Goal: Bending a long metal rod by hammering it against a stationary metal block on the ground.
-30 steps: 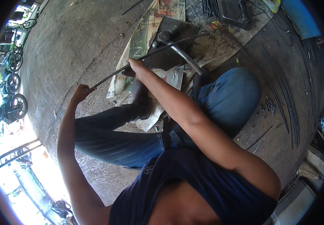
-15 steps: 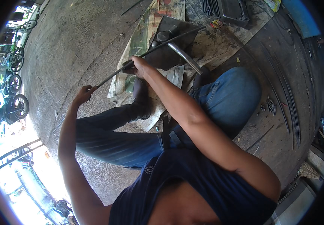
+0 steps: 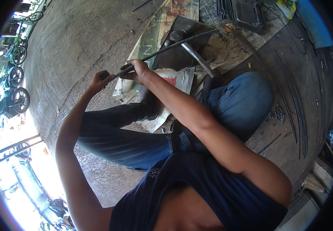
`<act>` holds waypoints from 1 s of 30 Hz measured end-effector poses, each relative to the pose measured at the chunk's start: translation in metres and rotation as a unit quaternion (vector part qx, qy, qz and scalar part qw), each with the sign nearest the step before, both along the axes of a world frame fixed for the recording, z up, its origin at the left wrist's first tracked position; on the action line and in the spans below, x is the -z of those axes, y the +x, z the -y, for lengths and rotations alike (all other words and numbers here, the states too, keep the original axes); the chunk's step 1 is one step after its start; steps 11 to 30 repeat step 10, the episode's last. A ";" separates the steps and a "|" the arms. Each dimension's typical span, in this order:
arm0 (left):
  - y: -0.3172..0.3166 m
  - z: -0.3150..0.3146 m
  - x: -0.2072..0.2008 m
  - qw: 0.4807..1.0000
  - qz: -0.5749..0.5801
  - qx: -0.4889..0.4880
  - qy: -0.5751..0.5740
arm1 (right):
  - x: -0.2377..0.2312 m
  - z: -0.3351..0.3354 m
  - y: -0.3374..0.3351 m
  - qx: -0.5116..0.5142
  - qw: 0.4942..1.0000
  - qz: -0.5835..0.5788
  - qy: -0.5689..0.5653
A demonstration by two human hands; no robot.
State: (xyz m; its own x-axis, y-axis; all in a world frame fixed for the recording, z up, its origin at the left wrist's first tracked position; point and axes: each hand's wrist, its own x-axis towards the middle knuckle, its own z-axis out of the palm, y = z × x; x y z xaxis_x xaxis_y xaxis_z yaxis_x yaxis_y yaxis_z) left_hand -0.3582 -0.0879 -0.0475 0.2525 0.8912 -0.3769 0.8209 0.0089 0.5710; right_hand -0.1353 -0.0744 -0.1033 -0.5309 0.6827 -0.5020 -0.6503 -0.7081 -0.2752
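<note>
My left hand (image 3: pixel 100 81) is closed on the near left end of a long thin dark metal rod (image 3: pixel 162 50). Close beside it, my right hand (image 3: pixel 137 72) has its fingers wrapped round the same rod. The rod slants up to the right, and its far end passes over a dark metal plate (image 3: pixel 168 61). On that plate lies a hammer with a dark head (image 3: pixel 177 35) and a shiny metal handle (image 3: pixel 198 57), which points toward my bent knee. The rod crosses in front of the hammer, and I cannot tell whether they touch.
Printed sheets (image 3: pixel 149 46) are spread under the plate. Several dark bars (image 3: pixel 225 9) and a dark metal case (image 3: pixel 247 14) lie at the far right. Long thin rods (image 3: pixel 295 96) and small metal pieces (image 3: pixel 279 114) rest on the floor right of my knee. Motorcycles (image 3: pixel 18 96) stand at the left.
My left hand has moved up and right along the rod's line, nearer to my right hand. Less of the rod shows between the hands, and the whole view has shifted slightly.
</note>
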 end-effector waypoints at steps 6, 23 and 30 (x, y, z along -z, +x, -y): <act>0.016 0.002 -0.011 0.994 0.027 -0.071 -0.084 | -0.010 -0.002 0.003 -0.006 1.000 0.008 0.016; 0.008 -0.001 0.000 0.989 0.035 -0.036 -0.139 | -0.014 0.000 0.004 -0.025 0.999 0.018 0.014; 0.008 -0.001 0.000 0.989 0.035 -0.036 -0.139 | -0.014 0.000 0.004 -0.025 0.999 0.018 0.014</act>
